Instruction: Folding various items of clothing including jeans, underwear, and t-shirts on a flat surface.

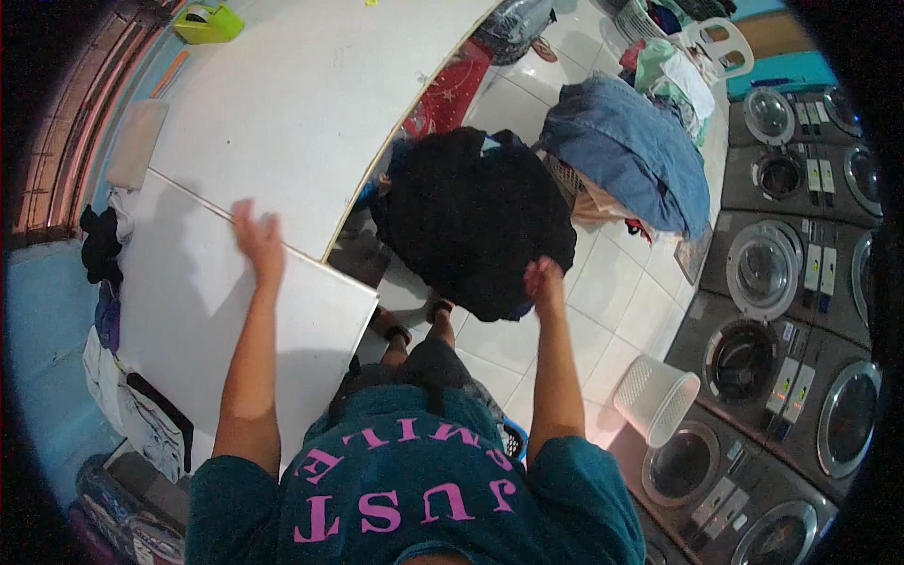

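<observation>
My left hand (258, 244) is over the white tabletop (205, 296), near the seam between two panels. Its fingers are apart, slightly blurred, and hold nothing. A large heap of black clothing (473, 219) stands in front of me beside the table edge, and whatever supports it is mostly hidden. My right hand (545, 282) is at the heap's near right side with the fingers curled. Blur hides whether it grips the cloth or only passes over it.
Denim clothing (621, 141) tops a laundry basket (563, 175) on the tiled floor. Front-loading machines (763, 275) line the right wall, some doors ajar. A white plastic bin (653, 399) stands before them. A green tape dispenser (210, 23) and small garments (102, 244) lie along the table's wall side.
</observation>
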The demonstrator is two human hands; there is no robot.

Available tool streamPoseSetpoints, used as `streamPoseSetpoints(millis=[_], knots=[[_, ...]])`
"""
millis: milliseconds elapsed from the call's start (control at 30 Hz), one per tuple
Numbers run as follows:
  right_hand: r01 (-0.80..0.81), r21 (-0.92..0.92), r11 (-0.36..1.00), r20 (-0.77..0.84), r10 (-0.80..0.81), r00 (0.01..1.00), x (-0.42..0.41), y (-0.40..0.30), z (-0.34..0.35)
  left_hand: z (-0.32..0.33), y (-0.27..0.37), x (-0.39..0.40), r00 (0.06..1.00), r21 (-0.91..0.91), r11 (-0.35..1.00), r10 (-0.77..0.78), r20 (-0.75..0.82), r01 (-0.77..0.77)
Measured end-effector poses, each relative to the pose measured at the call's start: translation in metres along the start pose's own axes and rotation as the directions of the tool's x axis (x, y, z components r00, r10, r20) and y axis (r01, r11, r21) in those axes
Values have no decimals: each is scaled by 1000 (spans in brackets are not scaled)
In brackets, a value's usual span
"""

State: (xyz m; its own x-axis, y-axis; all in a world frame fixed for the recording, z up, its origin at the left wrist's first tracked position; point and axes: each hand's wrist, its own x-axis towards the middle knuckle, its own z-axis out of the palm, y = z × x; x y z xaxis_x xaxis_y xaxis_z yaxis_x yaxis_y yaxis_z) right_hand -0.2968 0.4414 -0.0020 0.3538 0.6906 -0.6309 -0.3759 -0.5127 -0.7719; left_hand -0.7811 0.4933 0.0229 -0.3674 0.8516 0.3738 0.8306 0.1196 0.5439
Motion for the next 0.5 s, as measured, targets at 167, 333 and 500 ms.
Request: streamPoseSetpoints(millis=[167,333,500], knots=[[-334,-624,706,76,481,874,15,101,-24,58,100,23,957,420,902,-202,209,99],[144,-880,453,296,285,912,88,84,40,61,120,28,965,482,871,-201,169,97],[202,-446,872,280,-79,957,214,38,139,63,123,33,952,513,852,-235,194,106]])
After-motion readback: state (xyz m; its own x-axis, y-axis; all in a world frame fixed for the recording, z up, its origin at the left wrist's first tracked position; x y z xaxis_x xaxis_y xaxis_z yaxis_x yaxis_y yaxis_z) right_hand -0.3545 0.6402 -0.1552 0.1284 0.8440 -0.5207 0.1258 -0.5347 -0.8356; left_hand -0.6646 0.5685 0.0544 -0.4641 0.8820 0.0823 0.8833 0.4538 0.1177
